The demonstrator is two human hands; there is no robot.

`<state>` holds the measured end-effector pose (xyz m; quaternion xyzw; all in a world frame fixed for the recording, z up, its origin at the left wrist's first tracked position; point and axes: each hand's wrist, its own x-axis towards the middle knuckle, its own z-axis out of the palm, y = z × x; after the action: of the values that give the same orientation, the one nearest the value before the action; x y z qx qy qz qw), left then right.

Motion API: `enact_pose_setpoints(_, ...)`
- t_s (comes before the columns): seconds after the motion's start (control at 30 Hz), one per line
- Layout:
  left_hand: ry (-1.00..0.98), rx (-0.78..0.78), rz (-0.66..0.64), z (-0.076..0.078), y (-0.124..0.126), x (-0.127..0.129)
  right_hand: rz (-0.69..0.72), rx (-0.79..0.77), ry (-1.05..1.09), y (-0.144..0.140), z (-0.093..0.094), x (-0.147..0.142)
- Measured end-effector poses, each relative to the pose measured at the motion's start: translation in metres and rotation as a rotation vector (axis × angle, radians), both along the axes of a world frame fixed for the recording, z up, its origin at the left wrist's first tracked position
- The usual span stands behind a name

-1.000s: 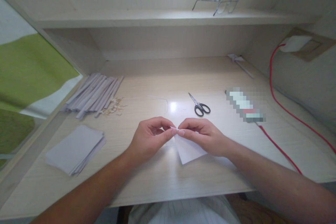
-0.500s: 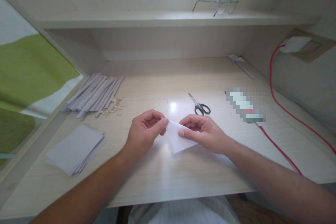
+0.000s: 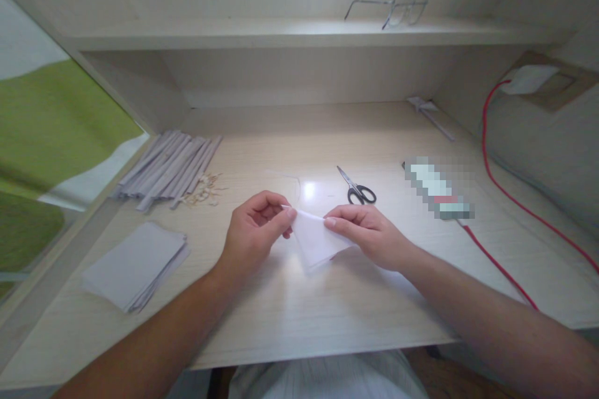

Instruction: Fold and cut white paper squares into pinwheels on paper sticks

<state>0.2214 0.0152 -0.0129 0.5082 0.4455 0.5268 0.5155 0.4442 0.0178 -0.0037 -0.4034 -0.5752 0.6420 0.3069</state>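
A folded sheet of white paper (image 3: 316, 242) hangs between my two hands, above the desk near its front. My left hand (image 3: 257, 224) pinches the paper's upper left corner between thumb and fingers. Along the top edge, my right hand (image 3: 367, 232) grips it with the thumb on the near face; the fingertips behind the paper are hidden. Just beyond my right hand lie scissors (image 3: 358, 190) with black handles, blades pointing away. A stack of white paper sheets (image 3: 135, 265) rests left of my left forearm.
Several rolled paper sticks (image 3: 166, 168) lie at the left, beside a small heap of thin pale strips (image 3: 206, 190). A phone (image 3: 437, 190) with a red cable (image 3: 500, 268) is at the right. Eyeglasses (image 3: 405, 9) sit on the shelf (image 3: 262, 34). Another paper piece (image 3: 433, 115) lies at the back right.
My right thumb has moved up to the paper's top edge, and the fingers have drawn in behind it. My left hand has shifted slightly left, still pinching the corner.
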Motion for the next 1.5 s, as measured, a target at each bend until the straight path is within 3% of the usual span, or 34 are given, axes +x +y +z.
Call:
enact_pose_setpoints(0.3, 0.045, -0.074, -0.087, -0.001, 0.001, -0.002, 0.013, 0.106, -0.085, 0.003, -0.003, 0.004)
enact_pose_setpoints(0.63, 0.236, -0.022, -0.156, 0.005, -0.009, 0.008, 0.049, 0.288, -0.189, -0.004, -0.001, -0.001)
enact_pose_setpoints(0.97, 0.209, 0.019, -0.098, 0.008, -0.012, 0.009, 0.049, 0.157, -0.13, -0.004, -0.003, 0.002)
enact_pose_setpoints(1.2, 0.252, 0.037, -0.107, 0.005, -0.015, 0.01, 0.032, 0.284, -0.195, -0.005, -0.002, -0.001)
enact_pose_setpoints(1.5, 0.286, 0.084, -0.1, 0.005, -0.016, 0.011, 0.052, 0.302, -0.227, -0.007, -0.003, 0.0)
